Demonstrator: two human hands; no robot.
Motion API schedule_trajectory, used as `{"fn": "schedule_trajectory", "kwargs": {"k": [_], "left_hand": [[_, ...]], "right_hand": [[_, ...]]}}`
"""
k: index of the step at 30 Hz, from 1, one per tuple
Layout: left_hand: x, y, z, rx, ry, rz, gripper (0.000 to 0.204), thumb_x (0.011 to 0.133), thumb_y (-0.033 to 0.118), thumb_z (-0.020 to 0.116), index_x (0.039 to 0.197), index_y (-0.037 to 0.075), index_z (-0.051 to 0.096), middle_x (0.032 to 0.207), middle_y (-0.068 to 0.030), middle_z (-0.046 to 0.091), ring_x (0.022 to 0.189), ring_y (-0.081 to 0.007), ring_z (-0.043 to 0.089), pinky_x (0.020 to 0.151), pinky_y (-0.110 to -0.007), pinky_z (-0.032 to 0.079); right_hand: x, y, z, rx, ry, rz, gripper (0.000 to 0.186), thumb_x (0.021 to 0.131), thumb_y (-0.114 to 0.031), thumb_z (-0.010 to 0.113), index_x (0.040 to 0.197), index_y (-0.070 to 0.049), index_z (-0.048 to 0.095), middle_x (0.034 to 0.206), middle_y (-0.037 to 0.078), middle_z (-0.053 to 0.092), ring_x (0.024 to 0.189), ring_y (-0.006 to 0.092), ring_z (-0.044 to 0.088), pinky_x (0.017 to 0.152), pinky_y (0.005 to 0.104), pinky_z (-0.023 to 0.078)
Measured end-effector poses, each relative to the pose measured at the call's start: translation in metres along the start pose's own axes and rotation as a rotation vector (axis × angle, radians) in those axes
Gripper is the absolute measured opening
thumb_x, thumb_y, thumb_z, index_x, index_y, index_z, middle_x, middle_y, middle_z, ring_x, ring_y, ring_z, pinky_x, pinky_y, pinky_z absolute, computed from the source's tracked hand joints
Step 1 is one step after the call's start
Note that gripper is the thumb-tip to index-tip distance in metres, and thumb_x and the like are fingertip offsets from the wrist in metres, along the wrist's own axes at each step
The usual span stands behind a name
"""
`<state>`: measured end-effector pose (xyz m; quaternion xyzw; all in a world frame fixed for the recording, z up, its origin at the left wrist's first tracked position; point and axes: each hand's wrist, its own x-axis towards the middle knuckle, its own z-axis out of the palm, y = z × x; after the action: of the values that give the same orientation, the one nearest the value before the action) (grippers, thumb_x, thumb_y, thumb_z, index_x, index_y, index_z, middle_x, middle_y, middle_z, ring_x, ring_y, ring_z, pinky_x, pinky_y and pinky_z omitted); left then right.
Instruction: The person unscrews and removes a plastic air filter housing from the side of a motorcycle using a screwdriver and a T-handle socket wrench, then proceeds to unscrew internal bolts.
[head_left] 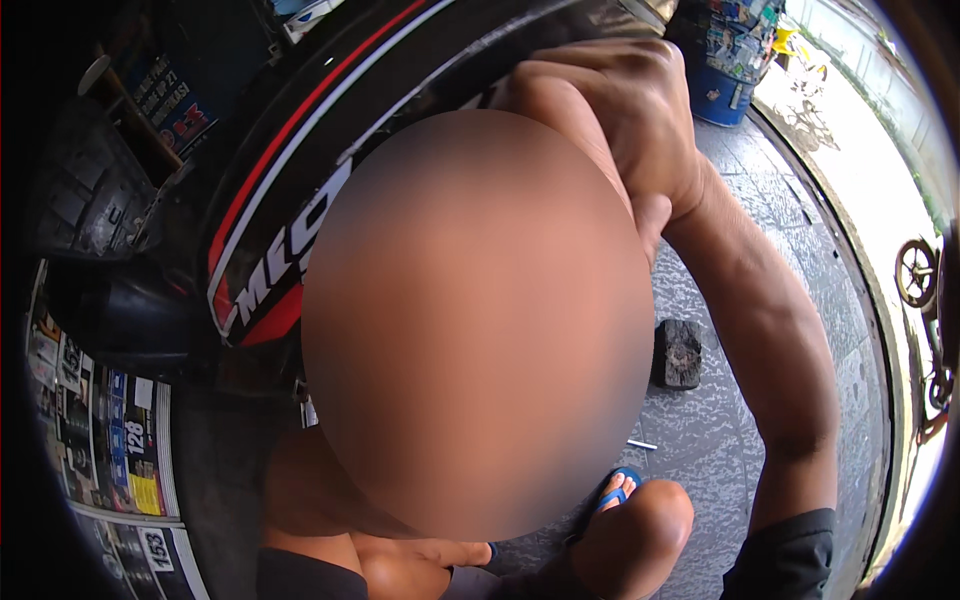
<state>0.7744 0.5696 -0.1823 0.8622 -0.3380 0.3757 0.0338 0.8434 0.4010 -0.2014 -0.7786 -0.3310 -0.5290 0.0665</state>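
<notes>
A black motorcycle body panel [270, 180] with red and white stripes crosses the upper left and middle. My right hand [620, 120] is beside its upper part, fingers bent and closed; what they grip is hidden. A large blurred oval covers the middle of the view. My left arm [300, 470] runs up into this blur at the lower left, so my left hand is hidden.
A dark block [682, 352] and a thin metal rod [642, 445] lie on the tiled floor [730, 420]. My sandalled foot [615, 490] is below. A blue drum [722, 90] stands behind, stacked boxes [120, 440] at left, a wheel [915, 272] outside at right.
</notes>
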Motion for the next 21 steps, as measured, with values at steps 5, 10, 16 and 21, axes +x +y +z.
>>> {"fn": "schedule_trajectory", "kwargs": {"k": [5, 10, 16, 21], "left_hand": [[-0.010, 0.001, -0.004, -0.123, -0.105, 0.021, 0.061, 0.085, 0.050, 0.070, 0.111, -0.002, 0.049, 0.084, -0.0138, 0.064, 0.066, -0.0238, 0.069, 0.052, -0.032, 0.055], [-0.065, -0.032, 0.030, -1.207, 0.092, -0.021, 0.051, 0.088, 0.039, 0.070, 0.110, -0.004, 0.053, 0.080, -0.0122, 0.063, 0.059, -0.0171, 0.064, 0.049, -0.027, 0.050], [-0.113, -0.062, 0.159, -0.940, -0.206, -0.096, 0.033, 0.090, 0.028, 0.068, 0.111, 0.003, 0.061, 0.108, -0.0163, 0.064, 0.081, -0.0205, 0.068, 0.071, -0.032, 0.053], [-0.124, -0.051, 0.199, -0.593, -0.286, 0.084, 0.044, 0.081, 0.028, 0.074, 0.117, 0.005, 0.061, 0.121, -0.0091, 0.061, 0.121, -0.0276, 0.052, 0.104, -0.044, 0.038]], "right_hand": [[-0.008, -0.016, 0.008, -0.054, 0.157, 0.095, 0.030, 0.069, -0.030, 0.075, 0.062, -0.013, 0.052, 0.064, 0.000, 0.049, 0.065, 0.0216, 0.048, 0.062, 0.0352, 0.033], [-0.019, -0.046, 0.015, 0.071, 0.452, 0.229, 0.045, 0.078, -0.037, 0.079, 0.061, -0.009, 0.047, 0.071, 0.005, 0.054, 0.083, 0.0262, 0.055, 0.088, 0.0432, 0.037], [-0.032, -0.067, 0.019, 0.443, 0.547, 0.320, 0.054, 0.098, -0.048, 0.054, 0.066, -0.004, 0.049, 0.115, 0.021, 0.067, 0.134, 0.0405, 0.046, 0.114, 0.0555, 0.024], [-0.039, -0.070, 0.016, 1.012, 0.488, 0.361, 0.054, 0.104, -0.046, 0.039, 0.076, -0.002, 0.055, 0.137, 0.029, 0.050, 0.142, 0.0410, 0.034, 0.105, 0.0523, 0.044]]}}
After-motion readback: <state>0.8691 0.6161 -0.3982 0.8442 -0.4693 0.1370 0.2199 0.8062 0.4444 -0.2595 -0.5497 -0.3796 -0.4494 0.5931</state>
